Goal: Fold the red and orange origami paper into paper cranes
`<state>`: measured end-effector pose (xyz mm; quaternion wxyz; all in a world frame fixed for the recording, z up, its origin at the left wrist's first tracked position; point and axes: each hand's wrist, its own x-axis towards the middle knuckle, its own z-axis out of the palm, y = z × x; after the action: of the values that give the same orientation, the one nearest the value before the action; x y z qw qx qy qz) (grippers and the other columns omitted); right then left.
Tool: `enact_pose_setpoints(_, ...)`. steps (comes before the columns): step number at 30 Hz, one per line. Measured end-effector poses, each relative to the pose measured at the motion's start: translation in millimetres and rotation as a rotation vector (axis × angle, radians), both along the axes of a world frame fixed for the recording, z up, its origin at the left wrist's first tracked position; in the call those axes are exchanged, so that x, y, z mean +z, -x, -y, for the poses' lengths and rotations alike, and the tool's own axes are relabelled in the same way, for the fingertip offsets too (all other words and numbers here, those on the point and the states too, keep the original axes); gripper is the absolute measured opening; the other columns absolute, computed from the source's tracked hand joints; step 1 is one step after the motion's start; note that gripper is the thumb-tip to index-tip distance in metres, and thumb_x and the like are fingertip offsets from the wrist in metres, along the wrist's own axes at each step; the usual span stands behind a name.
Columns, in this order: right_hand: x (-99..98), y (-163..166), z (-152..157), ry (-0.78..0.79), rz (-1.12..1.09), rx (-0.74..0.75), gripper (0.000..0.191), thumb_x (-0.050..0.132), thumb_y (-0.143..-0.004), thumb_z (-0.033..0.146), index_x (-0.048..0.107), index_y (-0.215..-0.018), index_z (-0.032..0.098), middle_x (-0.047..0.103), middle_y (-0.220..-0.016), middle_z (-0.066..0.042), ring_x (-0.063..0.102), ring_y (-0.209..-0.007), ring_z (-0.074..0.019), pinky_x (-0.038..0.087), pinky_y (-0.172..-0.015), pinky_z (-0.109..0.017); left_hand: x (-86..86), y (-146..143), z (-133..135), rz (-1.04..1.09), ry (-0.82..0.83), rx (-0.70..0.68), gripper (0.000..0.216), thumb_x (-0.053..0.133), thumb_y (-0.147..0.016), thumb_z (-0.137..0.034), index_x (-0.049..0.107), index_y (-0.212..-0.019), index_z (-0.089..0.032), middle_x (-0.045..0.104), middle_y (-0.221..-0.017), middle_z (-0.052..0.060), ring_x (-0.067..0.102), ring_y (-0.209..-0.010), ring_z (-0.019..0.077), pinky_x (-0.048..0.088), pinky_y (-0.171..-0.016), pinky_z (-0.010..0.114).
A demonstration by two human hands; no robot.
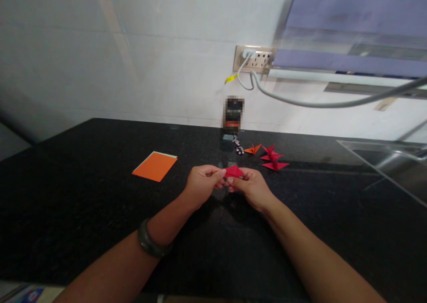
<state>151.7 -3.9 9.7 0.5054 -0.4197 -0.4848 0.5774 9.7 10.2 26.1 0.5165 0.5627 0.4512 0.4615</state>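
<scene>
— Bangle [151, 243] on the near wrist, then left hand [202, 183] and right hand [251, 188] meeting over the black counter [83, 196]. What's between them?
— Folded red paper [233, 171]. It looks light and thin and probably creases easily, so edges and corners are the places to pinch.
— Fingers?
— Both hands are closed on it, fingertips pinching opposite ends. Orange sheet [155, 166] lies apart, leftward.

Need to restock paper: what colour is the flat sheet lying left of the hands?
Orange; the flat sheet shows best in the head view.
</scene>
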Motion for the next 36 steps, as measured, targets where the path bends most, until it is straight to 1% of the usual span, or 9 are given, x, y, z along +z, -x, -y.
enact_pose_setpoints(8, 2.7, -7.7, 0.5, 0.033, -0.045, 0.125, 0.018, 0.069, -0.060, 0.024, 0.067, -0.076, 0.016, 0.068, -0.071, -0.002, 0.060, -0.058, -0.0092, 0.049, -0.060, -0.024, -6.3, 3.1, -5.5, 0.089, 0.049, -0.013, 0.023, 0.063, -0.066, -0.035, 0.061, -0.059, -0.012, 0.059, -0.050, 0.000, 0.050, -0.042, 0.0071, 0.041, -0.043, 0.019)
enact_pose_setpoints(12, 0.4, -5.3, -0.6, 0.031, 0.010, 0.054, 0.021, 0.070, -0.061, 0.024, 0.066, -0.080, 0.016, 0.066, -0.065, 0.000, 0.057, -0.052, -0.0071, 0.046, -0.053, -0.020, -5.0, 1.4, -4.3, 0.085, 0.065, -0.009, 0.023, 0.064, -0.065, -0.034, 0.060, -0.059, -0.012, 0.059, -0.049, 0.000, 0.050, -0.042, 0.0070, 0.041, -0.044, 0.019)
enact_pose_setpoints(16, -0.7, -4.7, -1.6, 0.030, 0.070, 0.038, 0.019, 0.069, -0.063, 0.029, 0.065, -0.073, 0.014, 0.066, -0.062, -0.001, 0.056, -0.049, -0.0071, 0.045, -0.051, -0.021, -3.0, 0.4, -3.3, 0.074, 0.059, 0.004, 0.022, 0.065, -0.064, -0.033, 0.060, -0.058, -0.012, 0.058, -0.048, 0.000, 0.049, -0.041, 0.0070, 0.042, -0.043, 0.019)
enact_pose_setpoints(21, 2.3, -7.2, -0.1, 0.018, 0.055, 0.101, 0.019, 0.066, -0.065, 0.031, 0.064, -0.071, 0.014, 0.068, -0.070, -0.004, 0.061, -0.059, -0.0096, 0.048, -0.060, -0.024, -3.3, 4.4, -6.2, 0.074, 0.054, 0.025, 0.024, 0.064, -0.064, -0.035, 0.060, -0.058, -0.012, 0.058, -0.049, 0.000, 0.050, -0.042, 0.0072, 0.041, -0.043, 0.019)
enact_pose_setpoints(24, 3.4, -6.2, 1.1, 0.003, 0.042, 0.127, 0.024, 0.068, -0.063, 0.030, 0.062, -0.082, 0.016, 0.067, -0.078, -0.003, 0.061, -0.067, -0.0115, 0.048, -0.059, -0.023, -3.7, 5.5, -6.8, 0.081, 0.044, 0.031, 0.023, 0.064, -0.064, -0.035, 0.060, -0.058, -0.012, 0.059, -0.049, 0.000, 0.050, -0.041, 0.0070, 0.041, -0.043, 0.019)
enact_pose_setpoints(26, 3.0, -4.5, 1.2, -0.015, 0.076, 0.086, 0.030, 0.068, -0.064, 0.031, 0.060, -0.089, 0.018, 0.067, -0.079, -0.002, 0.060, -0.067, -0.0116, 0.046, -0.055, -0.021, -3.5, 4.4, -5.6, 0.061, 0.043, 0.004, 0.022, 0.064, -0.064, -0.033, 0.061, -0.059, -0.012, 0.059, -0.049, -0.001, 0.049, -0.041, 0.0070, 0.041, -0.043, 0.019)
enact_pose_setpoints(29, 1.2, -2.0, 0.2, -0.029, 0.131, -0.018, 0.025, 0.066, -0.067, 0.035, 0.062, -0.080, 0.015, 0.065, -0.067, -0.001, 0.056, -0.057, -0.0094, 0.043, -0.051, -0.020, -2.9, 1.7, -3.1, 0.011, 0.050, -0.057, 0.019, 0.063, -0.064, -0.030, 0.062, -0.059, -0.012, 0.059, -0.048, 0.000, 0.049, -0.041, 0.0069, 0.040, -0.043, 0.018)
enact_pose_setpoints(34, -2.1, -1.2, -2.5, -0.024, 0.094, -0.040, 0.024, 0.065, -0.066, 0.037, 0.061, -0.075, 0.014, 0.062, -0.059, 0.000, 0.053, -0.049, -0.0084, 0.043, -0.050, -0.022, -4.5, 0.5, -3.1, 0.020, 0.069, -0.033, 0.018, 0.061, -0.067, -0.029, 0.061, -0.059, -0.012, 0.059, -0.049, 0.000, 0.049, -0.041, 0.0068, 0.041, -0.044, 0.019)
enact_pose_setpoints(36, -3.2, -2.3, -4.1, -0.028, 0.073, -0.093, 0.023, 0.066, -0.065, 0.036, 0.059, -0.073, 0.015, 0.059, -0.056, 0.002, 0.050, -0.046, -0.0078, 0.042, -0.047, -0.022, -5.9, 0.9, -3.6, -0.002, 0.094, -0.052, 0.019, 0.060, -0.067, -0.030, 0.061, -0.059, -0.012, 0.058, -0.049, 0.000, 0.049, -0.041, 0.0068, 0.040, -0.044, 0.019)
